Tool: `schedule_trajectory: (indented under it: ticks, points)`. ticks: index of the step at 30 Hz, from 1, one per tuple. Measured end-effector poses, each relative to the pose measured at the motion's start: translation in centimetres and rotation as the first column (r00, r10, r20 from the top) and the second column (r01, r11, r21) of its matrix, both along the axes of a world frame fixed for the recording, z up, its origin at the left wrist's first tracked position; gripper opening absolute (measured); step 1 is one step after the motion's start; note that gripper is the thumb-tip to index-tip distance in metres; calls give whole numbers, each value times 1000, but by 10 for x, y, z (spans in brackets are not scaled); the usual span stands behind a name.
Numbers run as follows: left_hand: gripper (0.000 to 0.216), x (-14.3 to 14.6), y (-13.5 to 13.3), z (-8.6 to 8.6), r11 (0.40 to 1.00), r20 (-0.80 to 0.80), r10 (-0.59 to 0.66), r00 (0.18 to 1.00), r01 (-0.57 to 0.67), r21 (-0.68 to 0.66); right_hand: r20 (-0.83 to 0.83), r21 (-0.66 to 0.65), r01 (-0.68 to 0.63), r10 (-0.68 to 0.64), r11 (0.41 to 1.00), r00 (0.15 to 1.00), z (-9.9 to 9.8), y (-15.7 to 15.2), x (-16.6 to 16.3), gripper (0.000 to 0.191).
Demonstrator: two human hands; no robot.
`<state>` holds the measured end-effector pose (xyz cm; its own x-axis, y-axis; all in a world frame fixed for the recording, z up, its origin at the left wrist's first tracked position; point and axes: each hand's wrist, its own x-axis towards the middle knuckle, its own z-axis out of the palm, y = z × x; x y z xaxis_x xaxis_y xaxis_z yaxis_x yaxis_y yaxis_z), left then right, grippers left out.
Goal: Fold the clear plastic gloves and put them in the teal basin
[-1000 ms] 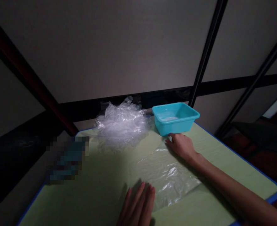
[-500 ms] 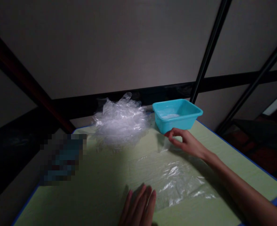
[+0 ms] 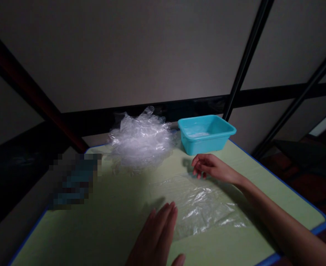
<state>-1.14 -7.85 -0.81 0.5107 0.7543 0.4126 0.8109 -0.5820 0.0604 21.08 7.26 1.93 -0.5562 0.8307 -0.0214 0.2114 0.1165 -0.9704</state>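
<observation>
A clear plastic bag [image 3: 204,210] lies spread and slightly wrinkled on the light green table. My left hand [image 3: 158,231] hovers at the bag's near left edge, fingers stretched out and thumb apart, holding nothing. Over the far edge of the bag is my right hand [image 3: 211,168], its fingers loosely bent and a little apart, with nothing visible in them. A heap of crumpled clear plastic [image 3: 143,140] sits at the back of the table. To its right, just beyond my right hand, stands a turquoise plastic basin [image 3: 207,143] with something whitish inside.
The table [image 3: 96,229] has a blue edge and stands against grey panels [image 3: 151,55] with dark strips. A pixelated bluish item [image 3: 76,181] lies by the left edge. Dark furniture [image 3: 306,159] is on the right.
My right hand has loosened its pinch and dropped slightly, and the bag's raised far edge has come down. My left hand has lifted and moved slightly forward.
</observation>
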Motion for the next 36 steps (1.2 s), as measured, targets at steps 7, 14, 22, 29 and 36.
schedule_trajectory:
  ticks: [7, 14, 22, 29, 36]
  points:
    - [48, 37, 52, 34, 990, -148, -40, 988, 19, -143, -100, -122, -34, 22, 992, 995, 4, -1, 7, 9]
    - [46, 36, 105, 17, 934, -210, -247, 946, 175, -310, -153, -166, -191, 166, 968, 974, -4, 2, 13, 13]
    - [49, 31, 116, 3, 901, -215, -353, 911, 269, -341, -93, -273, -266, 250, 925, 964, -9, 5, 21, 14]
    - [50, 30, 114, 4, 901, -207, -355, 912, 276, -334, 3, -415, -380, 419, 827, 908, -2, 2, 37, 11]
    - [50, 30, 115, 3, 898, -214, -358, 909, 272, -346, -152, -228, -287, 257, 930, 954, 2, 0, 29, 12]
